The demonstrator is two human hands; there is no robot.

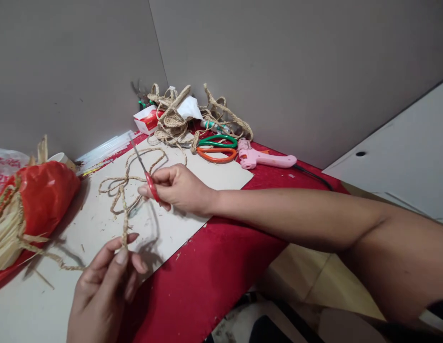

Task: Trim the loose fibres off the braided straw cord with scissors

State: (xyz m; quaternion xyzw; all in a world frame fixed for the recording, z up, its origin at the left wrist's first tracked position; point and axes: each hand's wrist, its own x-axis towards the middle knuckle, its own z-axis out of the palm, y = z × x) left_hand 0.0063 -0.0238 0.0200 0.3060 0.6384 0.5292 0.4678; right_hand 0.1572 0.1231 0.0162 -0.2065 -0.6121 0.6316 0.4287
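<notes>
Red-covered tbl (207, 267) w/ white board (225, 176) on top. On board: loose braided cord (127, 177) mid, red bag (50, 195) L end. Pink glue gun (267, 159) by board's R end; clear sticks (105, 148) along board's far edge; red-and-white box (147, 120) nr same edge.

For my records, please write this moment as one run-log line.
left hand: pinching braided cord; right hand: holding red-handled scissors; nearby: pink glue gun
</notes>
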